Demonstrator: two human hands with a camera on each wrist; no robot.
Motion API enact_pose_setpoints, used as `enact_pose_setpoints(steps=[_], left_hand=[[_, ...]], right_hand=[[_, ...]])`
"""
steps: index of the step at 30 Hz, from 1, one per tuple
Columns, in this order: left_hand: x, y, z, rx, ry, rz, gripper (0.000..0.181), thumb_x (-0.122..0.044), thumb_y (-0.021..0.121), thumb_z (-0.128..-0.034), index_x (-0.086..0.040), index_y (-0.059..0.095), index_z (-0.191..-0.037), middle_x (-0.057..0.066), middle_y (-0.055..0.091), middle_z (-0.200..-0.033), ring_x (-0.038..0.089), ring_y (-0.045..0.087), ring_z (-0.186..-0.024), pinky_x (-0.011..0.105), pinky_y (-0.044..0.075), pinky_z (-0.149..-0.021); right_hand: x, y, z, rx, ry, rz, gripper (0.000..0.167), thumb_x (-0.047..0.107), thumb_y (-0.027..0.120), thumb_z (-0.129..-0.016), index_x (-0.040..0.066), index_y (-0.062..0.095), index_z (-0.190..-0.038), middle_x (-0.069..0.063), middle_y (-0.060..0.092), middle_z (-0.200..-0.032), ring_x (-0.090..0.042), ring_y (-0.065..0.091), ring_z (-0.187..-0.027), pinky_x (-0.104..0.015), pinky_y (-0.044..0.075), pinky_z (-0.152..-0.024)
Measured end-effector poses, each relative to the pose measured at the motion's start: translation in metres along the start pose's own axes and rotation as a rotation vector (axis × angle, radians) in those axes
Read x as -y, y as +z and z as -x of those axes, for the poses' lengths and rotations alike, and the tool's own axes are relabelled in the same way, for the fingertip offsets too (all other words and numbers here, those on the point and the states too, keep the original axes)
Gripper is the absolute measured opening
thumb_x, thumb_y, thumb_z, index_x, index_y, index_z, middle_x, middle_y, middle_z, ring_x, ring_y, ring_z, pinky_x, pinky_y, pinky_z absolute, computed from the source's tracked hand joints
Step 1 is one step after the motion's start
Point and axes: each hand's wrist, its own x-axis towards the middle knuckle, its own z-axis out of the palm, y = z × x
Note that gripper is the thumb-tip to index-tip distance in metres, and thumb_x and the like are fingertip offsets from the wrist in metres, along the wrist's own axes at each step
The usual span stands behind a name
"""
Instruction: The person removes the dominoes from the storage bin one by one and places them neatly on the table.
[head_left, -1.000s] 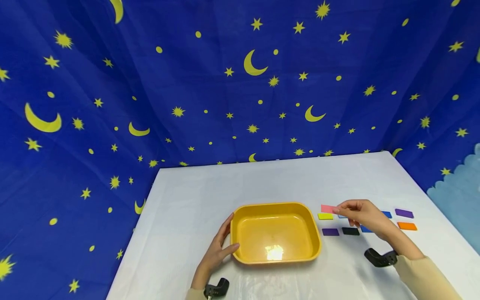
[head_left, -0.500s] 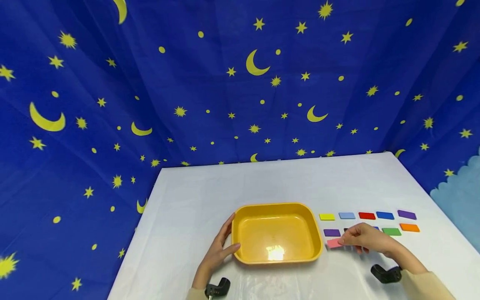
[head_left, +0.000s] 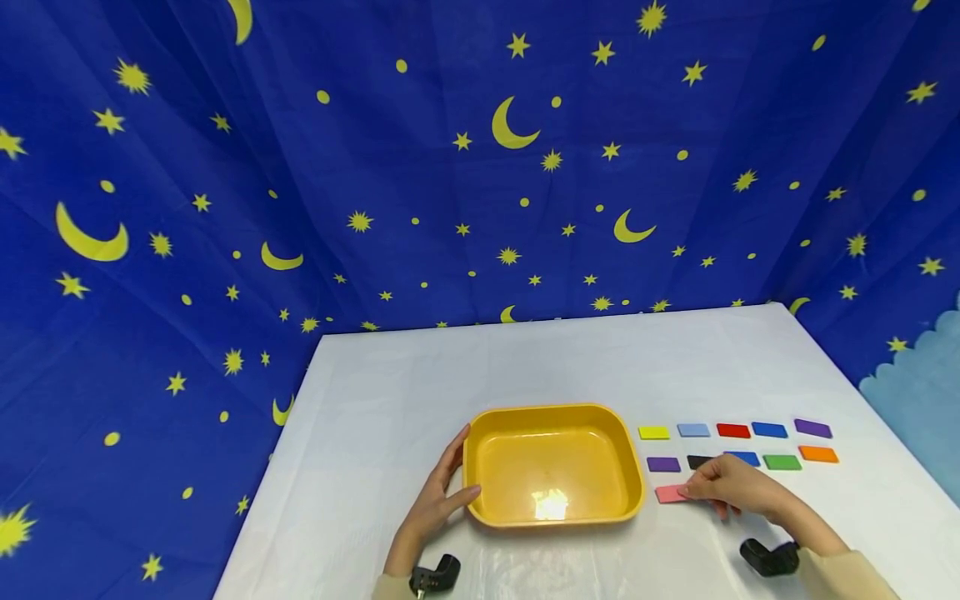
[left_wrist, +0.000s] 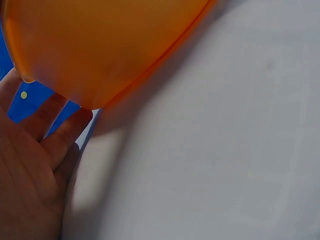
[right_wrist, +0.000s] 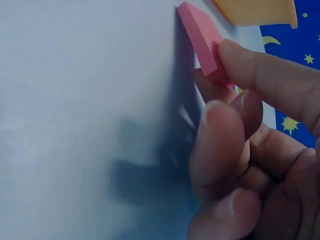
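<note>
My right hand [head_left: 738, 486] pinches a flat pink block [head_left: 671, 494] by its right end, between thumb and fingertips. It is low over the white table, in front of the purple block [head_left: 663, 465] and the black block [head_left: 699, 462]. In the right wrist view the pink block [right_wrist: 201, 40] slants away from the fingertips, its edge toward the tabletop. A yellow plastic basin [head_left: 553, 523] stands to the left of the blocks, its inside bare. My left hand [head_left: 437, 493] holds the basin's left side, fingers along the outer wall and thumb at the rim.
The back row has yellow [head_left: 654, 433], light blue [head_left: 693, 430], red [head_left: 733, 431], blue [head_left: 770, 430] and purple [head_left: 813, 428] blocks. Blue [head_left: 742, 458], green [head_left: 782, 462] and orange [head_left: 819, 454] ones continue the front row. A starry blue curtain [head_left: 420, 167] hangs behind the white table [head_left: 390, 375].
My right hand has brought the pink block from above the back row toward me, down to the table in front of the purple block. My left hand stays on the basin.
</note>
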Motion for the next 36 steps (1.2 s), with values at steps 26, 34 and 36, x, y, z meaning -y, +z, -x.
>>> enact_pose_setpoints(steps=[26,34,36], left_hand=[[-0.0008,0.0006,0.0005,0.007,0.004,0.011,0.078,-0.001,0.062,-0.0861,-0.007,0.020,-0.152,0.007,0.020,-0.155,0.027,0.025,-0.138,0.050,0.014,-0.110],[-0.0023,0.0006,0.0004,0.003,-0.006,-0.003,0.078,0.000,0.061,-0.0864,-0.006,0.019,-0.151,0.007,0.020,-0.155,0.026,0.025,-0.138,0.048,0.014,-0.110],[-0.0009,0.0002,0.0003,0.000,-0.002,-0.007,0.078,0.000,0.062,-0.0863,-0.006,0.020,-0.151,0.007,0.020,-0.155,0.027,0.025,-0.138,0.049,0.014,-0.110]], right_hand=[[-0.0002,0.0059,0.0007,-0.065,0.125,0.044,0.030,0.034,0.074,-0.081,0.009,0.061,-0.071,-0.001,0.051,-0.054,-0.013,0.047,-0.047,-0.022,0.036,-0.046],[0.0004,0.0079,0.0002,-0.088,0.157,0.047,0.025,0.028,0.074,-0.082,0.007,0.061,-0.076,-0.003,0.052,-0.060,-0.015,0.050,-0.051,-0.024,0.042,-0.050],[0.0010,0.0083,0.0011,-0.089,0.155,0.051,0.026,0.029,0.073,-0.082,0.007,0.060,-0.077,-0.004,0.052,-0.061,-0.016,0.050,-0.052,-0.025,0.042,-0.051]])
